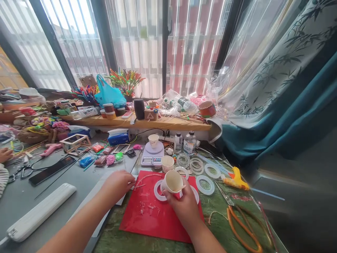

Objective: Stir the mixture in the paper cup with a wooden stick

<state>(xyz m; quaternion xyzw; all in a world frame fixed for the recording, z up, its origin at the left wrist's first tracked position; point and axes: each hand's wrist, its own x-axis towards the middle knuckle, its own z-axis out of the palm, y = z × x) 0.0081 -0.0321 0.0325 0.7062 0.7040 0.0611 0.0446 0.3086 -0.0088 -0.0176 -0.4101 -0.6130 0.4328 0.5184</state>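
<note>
1. The right hand (185, 202) is clamped around a pale, round-mouthed paper cup (170, 186), tilted over the smooth red sheet (147, 219) and white rings (159, 191).
2. The left hand (121, 183), apart from the right, is at the sheet's left edge, near a thin, rough-textured strand (149, 175); whether its curled fingers grip anything cannot be told.
3. Glossy translucent rings (205, 185) lie beside orange-handled metal scissors (230, 202).

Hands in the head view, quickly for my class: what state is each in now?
Left hand: fingers bent near the red sheet; grip cannot be told.
Right hand: closed around a paper cup.
</note>
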